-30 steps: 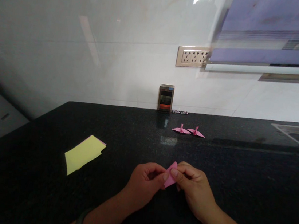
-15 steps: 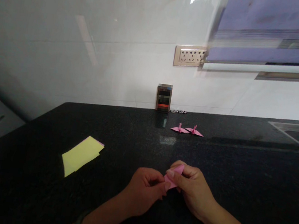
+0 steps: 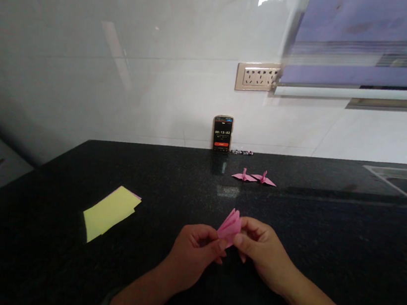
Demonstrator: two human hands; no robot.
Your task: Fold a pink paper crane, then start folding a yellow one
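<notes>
While the left hand (image 3: 193, 256) pinches the lower left part of a folded pink paper (image 3: 228, 231) between thumb and fingers, the right hand (image 3: 264, 253) has its thumb and fingertips closed on the right edge. The paper is held over the dark counter (image 3: 172, 188), its layers fanning apart toward the top. Beyond it, two pink paper cranes (image 3: 244, 177) sit side by side, and a phone (image 3: 222, 137) reading 00:13:02 stands upright by the pale wall (image 3: 158, 96). Well apart to the left lie yellow paper sheets (image 3: 111, 214), a pinkish edge showing beneath them.
</notes>
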